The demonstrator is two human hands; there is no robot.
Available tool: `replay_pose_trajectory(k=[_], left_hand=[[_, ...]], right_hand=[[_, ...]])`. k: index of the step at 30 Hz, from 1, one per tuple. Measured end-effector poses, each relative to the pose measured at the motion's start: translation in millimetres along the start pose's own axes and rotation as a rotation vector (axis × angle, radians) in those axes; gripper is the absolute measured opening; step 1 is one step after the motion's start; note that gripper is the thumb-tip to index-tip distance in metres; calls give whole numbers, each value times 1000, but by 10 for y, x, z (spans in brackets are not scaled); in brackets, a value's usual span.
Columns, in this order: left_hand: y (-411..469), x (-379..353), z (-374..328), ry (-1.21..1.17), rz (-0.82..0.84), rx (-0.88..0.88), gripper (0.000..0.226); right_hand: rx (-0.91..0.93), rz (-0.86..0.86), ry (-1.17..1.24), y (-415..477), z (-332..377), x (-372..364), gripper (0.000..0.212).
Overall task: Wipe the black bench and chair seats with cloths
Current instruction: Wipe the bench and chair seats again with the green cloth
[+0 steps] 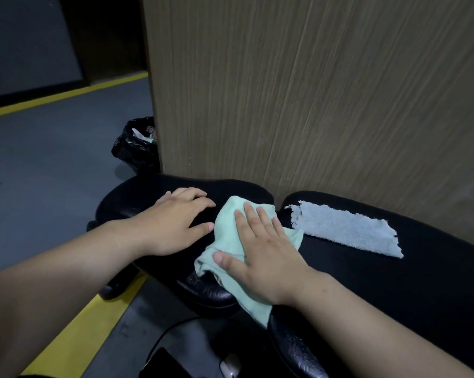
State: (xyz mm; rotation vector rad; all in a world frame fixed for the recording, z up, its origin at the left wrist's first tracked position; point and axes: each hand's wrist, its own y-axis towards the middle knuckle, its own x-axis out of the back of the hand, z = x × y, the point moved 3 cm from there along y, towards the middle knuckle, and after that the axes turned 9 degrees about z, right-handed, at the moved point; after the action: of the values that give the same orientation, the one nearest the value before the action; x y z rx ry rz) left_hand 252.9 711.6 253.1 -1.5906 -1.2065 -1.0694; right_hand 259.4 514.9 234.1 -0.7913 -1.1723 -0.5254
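Wiping seems under way: the right hand (260, 249), fingers straight, presses the green cloth (227, 214) on the chair seat (148, 192), the left hand (173, 222) rests spread beside it, and the blue cloth (345, 230) lies alone on the bench (394, 282).

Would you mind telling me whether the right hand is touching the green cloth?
Touching. The head view shows the right hand pressed flat on the green cloth, its straight fingers spread across it.
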Motion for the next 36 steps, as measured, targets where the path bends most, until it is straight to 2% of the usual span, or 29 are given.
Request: replay_pose_trajectory(k=[5,13,19,27,33,36], left_hand=[[-51,8,171,5,-21,47,55],[-165,51,393,0,-22,105,57],[-252,226,285,8,-91,96,50],[-289,182,87,-199,-86,100,37],[-228,135,-97,-265,-57,56,16],[-245,216,-96,-237,-76,59,13]], right_hand=[[-3,-49,66,469,-60,153,99],[-121,-56,90,915,-207,329,98],[-92,-18,44,716,-94,269,97],[59,-13,-78,65,289,-20,98],[70,16,94,-4,333,-2,98],[54,4,92,31,300,-2,82]])
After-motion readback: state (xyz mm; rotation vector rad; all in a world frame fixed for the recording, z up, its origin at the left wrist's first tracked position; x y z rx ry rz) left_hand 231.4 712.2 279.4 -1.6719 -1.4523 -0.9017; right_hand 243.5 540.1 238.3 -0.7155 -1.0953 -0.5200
